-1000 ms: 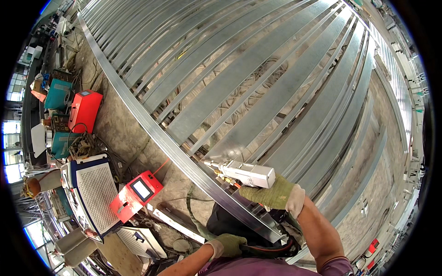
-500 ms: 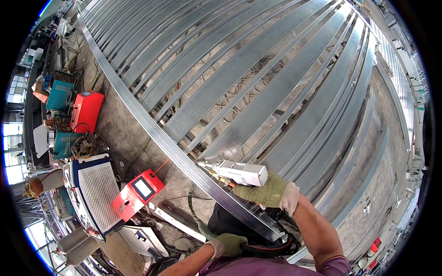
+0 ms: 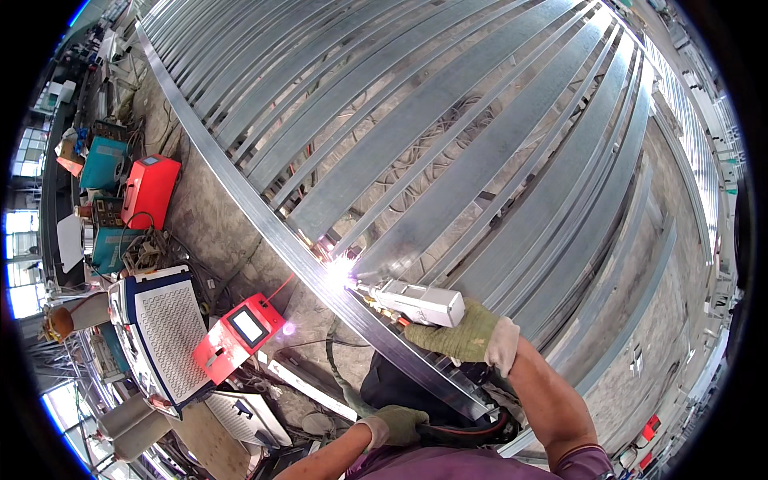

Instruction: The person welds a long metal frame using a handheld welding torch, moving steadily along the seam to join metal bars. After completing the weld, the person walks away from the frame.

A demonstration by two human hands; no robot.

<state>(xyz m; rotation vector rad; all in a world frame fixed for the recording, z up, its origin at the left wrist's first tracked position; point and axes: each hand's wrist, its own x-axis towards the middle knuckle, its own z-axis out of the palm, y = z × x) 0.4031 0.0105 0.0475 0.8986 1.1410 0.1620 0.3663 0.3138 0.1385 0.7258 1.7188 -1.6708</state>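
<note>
A silver, box-bodied handheld welding gun (image 3: 418,302) lies over the near edge of a large metal frame, its nozzle pointing left and slightly away from the person. At the nozzle's tip a white-violet glare (image 3: 341,273) burns where the frame's long edge beam (image 3: 392,344) meets the slat ends, too bright to show the joint itself. Small brass-coloured and orange fittings (image 3: 392,314) run along the gun's near side.

The right hand (image 3: 460,334), in a green work glove, is closed around the rear of the gun; the gun's body extends forward and left from it, and the fingers are mostly hidden. The left hand (image 3: 398,426), gloved alike, is low and close to the person's body, wrapped around a black hose (image 3: 472,434) with a reddish stripe. The two hands are well apart, with the gun ahead of the left one, across the edge beam.

Flat grey metal slats (image 3: 352,192) fan away from the beam, with loose cables (image 3: 424,156) on the floor below. Left of the beam stand a red machine (image 3: 220,352) with a lit screen and, just beside it, a white perforated cabinet (image 3: 170,336). Farther off are another red box (image 3: 150,192) and teal machines (image 3: 102,164).
</note>
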